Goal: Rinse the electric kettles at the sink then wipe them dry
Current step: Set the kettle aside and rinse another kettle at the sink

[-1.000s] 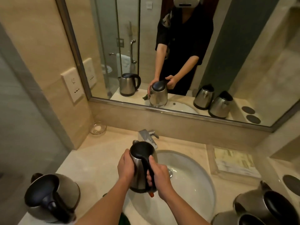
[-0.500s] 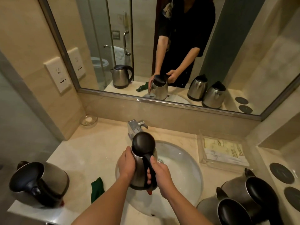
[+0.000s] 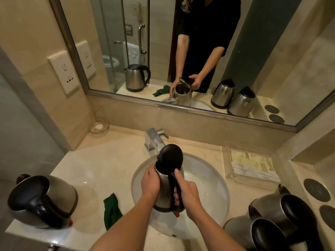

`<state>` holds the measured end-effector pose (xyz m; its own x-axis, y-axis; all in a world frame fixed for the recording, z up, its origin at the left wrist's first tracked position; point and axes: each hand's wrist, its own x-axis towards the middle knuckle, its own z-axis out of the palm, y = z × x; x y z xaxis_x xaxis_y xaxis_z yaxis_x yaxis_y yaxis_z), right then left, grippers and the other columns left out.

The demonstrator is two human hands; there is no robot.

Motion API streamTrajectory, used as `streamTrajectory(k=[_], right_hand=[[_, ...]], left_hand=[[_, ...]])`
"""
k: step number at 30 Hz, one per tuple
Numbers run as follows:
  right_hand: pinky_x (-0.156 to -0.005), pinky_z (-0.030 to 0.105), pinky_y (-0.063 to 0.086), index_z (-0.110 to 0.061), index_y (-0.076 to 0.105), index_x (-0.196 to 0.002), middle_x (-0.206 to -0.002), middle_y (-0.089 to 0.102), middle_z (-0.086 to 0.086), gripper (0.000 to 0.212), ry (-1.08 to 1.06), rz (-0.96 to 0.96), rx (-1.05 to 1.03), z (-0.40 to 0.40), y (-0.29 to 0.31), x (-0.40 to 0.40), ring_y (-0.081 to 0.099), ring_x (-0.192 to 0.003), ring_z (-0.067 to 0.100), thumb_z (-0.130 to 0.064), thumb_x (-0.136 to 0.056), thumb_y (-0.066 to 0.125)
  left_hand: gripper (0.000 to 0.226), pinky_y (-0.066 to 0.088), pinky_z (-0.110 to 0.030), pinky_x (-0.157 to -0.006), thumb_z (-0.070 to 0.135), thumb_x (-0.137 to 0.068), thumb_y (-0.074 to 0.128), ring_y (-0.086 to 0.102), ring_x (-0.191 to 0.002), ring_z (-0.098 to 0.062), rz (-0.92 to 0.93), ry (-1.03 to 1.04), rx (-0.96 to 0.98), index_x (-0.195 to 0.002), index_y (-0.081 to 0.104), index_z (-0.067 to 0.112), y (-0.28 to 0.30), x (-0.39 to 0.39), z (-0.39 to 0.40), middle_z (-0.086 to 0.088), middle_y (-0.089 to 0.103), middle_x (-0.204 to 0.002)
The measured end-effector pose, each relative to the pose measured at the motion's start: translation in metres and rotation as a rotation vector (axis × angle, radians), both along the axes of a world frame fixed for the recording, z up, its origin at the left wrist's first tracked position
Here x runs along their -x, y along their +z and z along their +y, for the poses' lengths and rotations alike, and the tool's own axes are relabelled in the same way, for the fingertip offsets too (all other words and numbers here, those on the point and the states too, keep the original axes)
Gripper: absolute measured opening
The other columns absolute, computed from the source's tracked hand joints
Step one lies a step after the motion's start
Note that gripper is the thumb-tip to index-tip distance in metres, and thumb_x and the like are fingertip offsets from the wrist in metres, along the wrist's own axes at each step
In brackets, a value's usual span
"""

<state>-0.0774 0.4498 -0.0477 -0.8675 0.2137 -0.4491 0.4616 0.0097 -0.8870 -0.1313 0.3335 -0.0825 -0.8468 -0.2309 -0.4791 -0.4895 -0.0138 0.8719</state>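
Now 4 kettles: 1 kettle [image 3: 164,189] over sink [image 3: 213,187], left hand [image 3: 150,182] cupping body, right hand [image 3: 186,194] gripping handle.

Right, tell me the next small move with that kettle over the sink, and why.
Probably bring the kettle under the faucet and turn on the water. Its lid is open, the left hand steadies the body, the right hand grips the handle, and no water is visibly running.
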Motion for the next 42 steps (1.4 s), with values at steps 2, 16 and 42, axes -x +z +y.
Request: streamTrajectory(k=[2,16,42], right_hand=[[-0.052,0.029,0.047,-0.013,0.061,-0.064,-0.058,0.056,0.007,0.067,-0.005,-0.027,-0.023,-0.001,-0.005,0.001,0.052,-0.05,0.019,-0.074,-0.088,0.051],[-0.047,0.028,0.044,-0.012,0.06,-0.06,-0.053,0.053,0.008,0.066,0.02,-0.07,-0.003,0.024,-0.044,0.038,0.048,-0.045,0.018,-0.068,-0.093,0.05],[-0.051,0.03,0.045,-0.011,0.058,-0.063,-0.053,0.053,0.004,0.065,0.017,-0.089,-0.013,0.028,-0.064,0.085,0.049,-0.046,0.015,-0.069,-0.092,0.051]], left_hand=[[0.048,0.046,-0.054,-0.112,0.055,-0.107,0.034,0.064,-0.11,-0.026,-0.018,0.006,-0.008,-0.115,0.067,0.021,-0.004,0.0,0.001,-0.008,0.071,-0.11],[0.034,0.046,-0.046,-0.101,0.037,-0.112,0.034,0.059,-0.098,-0.023,-0.057,0.036,0.099,-0.093,0.059,0.024,-0.027,0.023,0.018,-0.009,0.067,-0.102],[0.025,0.045,-0.031,-0.083,0.018,-0.109,0.048,0.062,-0.099,-0.019,0.425,-0.019,0.437,-0.106,0.073,0.013,0.033,0.143,-0.018,-0.002,0.069,-0.102]])
